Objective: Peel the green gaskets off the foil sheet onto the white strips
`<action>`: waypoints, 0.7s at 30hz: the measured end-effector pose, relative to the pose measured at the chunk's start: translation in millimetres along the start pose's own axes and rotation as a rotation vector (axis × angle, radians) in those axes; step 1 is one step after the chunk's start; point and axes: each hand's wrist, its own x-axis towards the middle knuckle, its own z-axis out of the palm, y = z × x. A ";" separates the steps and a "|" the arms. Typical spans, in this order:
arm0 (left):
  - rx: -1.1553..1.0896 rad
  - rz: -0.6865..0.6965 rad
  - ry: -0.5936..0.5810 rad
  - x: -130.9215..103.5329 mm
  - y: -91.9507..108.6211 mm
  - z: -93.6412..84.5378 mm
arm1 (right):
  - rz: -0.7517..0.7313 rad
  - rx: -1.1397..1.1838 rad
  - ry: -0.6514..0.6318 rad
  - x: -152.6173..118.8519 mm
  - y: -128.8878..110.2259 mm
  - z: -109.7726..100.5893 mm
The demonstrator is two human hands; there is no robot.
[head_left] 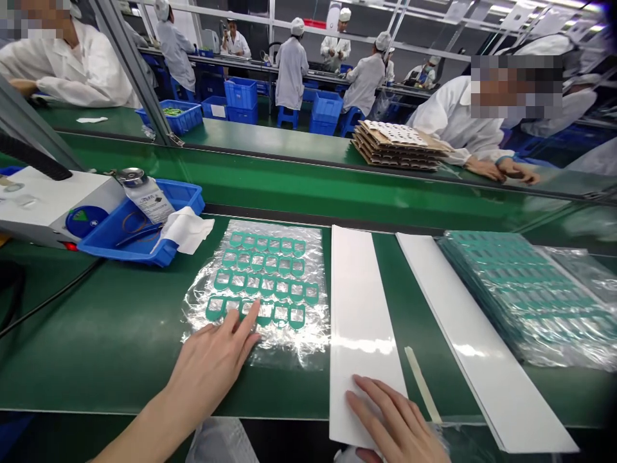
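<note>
My left hand (219, 350) rests with its fingers apart on the lower row of small green frame-shaped pieces (261, 283). These pieces lie in several rows on a clear plastic sheet or bag (315, 341). One fingertip touches a piece in the bottom row. To the right is a long white strip or board (359, 302), lying lengthwise from the back toward me. My right hand (393, 415) lies over its near end with fingers stretched out; the thumb is partly hidden at the frame's lower edge. Neither hand grasps anything.
A second white strip (472, 334) lies farther right, beside a stack of bagged green pieces (525, 289). A pale narrow strip (423, 386) lies between the boards. At left stand a blue tray (139, 251) holding a can (147, 193), and a white machine (48, 199). Co-workers sit beyond the partition.
</note>
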 end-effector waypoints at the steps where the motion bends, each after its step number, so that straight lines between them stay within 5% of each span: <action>1: -0.008 -0.004 -0.003 -0.9 -0.2 -0.6 | 0.005 0.016 0.027 -1.4 -0.4 3.1; 5: -0.084 -0.028 0.008 -10.2 -5.2 -3.5 | 0.028 0.161 0.113 -0.6 -1.6 3.1; 10: -0.230 -0.015 0.203 -21.7 -4.7 -2.4 | 0.184 0.380 0.289 10.1 -12.2 -13.7; 13: -0.401 0.040 0.244 -25.9 10.9 -1.6 | 0.290 0.526 0.320 13.7 -19.5 -19.7; 17: -0.670 0.177 0.210 -25.3 44.0 -6.9 | 0.389 0.684 0.155 14.4 -24.8 -25.7; 21: -0.747 0.273 0.152 -19.6 70.3 -9.8 | 0.455 0.775 0.184 15.8 -21.0 -39.5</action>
